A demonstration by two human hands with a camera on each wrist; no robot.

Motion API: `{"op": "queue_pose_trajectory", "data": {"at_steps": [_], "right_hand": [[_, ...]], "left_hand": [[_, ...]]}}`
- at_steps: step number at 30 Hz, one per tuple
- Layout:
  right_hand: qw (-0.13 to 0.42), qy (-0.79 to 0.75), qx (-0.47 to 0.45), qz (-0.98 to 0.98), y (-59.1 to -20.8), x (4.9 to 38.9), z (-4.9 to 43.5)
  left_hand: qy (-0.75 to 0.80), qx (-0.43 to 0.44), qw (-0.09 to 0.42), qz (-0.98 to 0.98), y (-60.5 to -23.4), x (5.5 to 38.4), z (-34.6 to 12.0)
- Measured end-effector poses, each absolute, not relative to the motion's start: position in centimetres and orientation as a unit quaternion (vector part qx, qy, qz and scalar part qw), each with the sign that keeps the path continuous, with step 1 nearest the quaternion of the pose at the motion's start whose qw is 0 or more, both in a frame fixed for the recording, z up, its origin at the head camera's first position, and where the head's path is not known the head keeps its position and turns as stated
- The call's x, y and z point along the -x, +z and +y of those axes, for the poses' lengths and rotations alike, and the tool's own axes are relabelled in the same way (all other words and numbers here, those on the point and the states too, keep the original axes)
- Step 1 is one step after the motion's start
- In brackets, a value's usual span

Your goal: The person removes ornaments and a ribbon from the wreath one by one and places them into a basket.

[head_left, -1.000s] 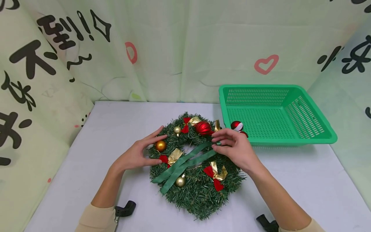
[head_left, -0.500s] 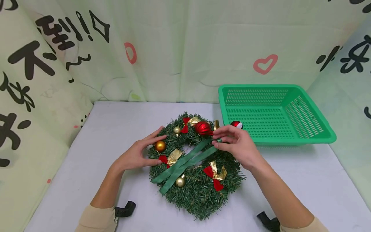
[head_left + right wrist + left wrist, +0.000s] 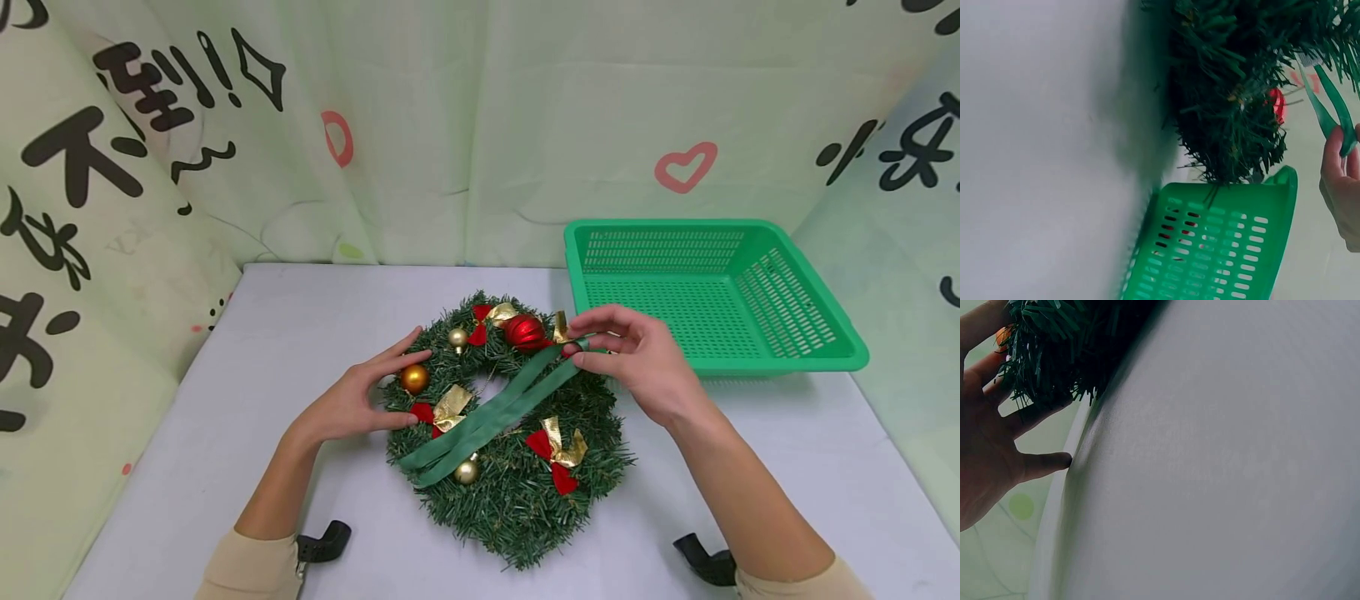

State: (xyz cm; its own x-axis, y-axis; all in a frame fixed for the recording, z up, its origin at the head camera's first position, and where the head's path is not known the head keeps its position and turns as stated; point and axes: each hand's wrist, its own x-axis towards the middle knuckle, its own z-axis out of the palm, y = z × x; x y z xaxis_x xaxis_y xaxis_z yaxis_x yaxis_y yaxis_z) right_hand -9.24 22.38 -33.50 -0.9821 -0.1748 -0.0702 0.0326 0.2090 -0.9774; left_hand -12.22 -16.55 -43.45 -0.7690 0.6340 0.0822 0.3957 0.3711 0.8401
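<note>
At the left, the far-left edge of the wreath (image 3: 517, 521) is touched by the left hand (image 3: 348, 400), its grip spread wide with nothing clasped; an orange-gold ball (image 3: 415, 378) is framed between fingers and thumb. The wreath is laid flat on the table (image 3: 322, 304), near its middle. A green ribbon (image 3: 487, 423) is stretched slantwise across it, from lower left to upper right, with a small gold ball (image 3: 466, 472) seen just below. A glossy red ball (image 3: 525, 332) is set near the ribbon's upper end, which is pinched by the right hand (image 3: 648, 362), its grip narrowed on the strands. Farther right, a green basket (image 3: 750, 365) is stood on the table.
</note>
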Motion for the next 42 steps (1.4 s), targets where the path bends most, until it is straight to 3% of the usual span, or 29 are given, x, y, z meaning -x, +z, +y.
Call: {"op": "queue_pose_trajectory", "data": {"at_steps": [21, 42], "right_hand": [[0.045, -0.68, 0.053, 0.729, -30.5, 9.7, 23.5], [-0.037, -0.795, 0.149, 0.586, -29.0, 10.2, 24.5]], "left_hand": [[0.463, -0.316, 0.125, 0.818, -43.6, 12.3, -16.6], [0.463, -0.314, 0.127, 0.819, -43.7, 12.4, -16.6]]}}
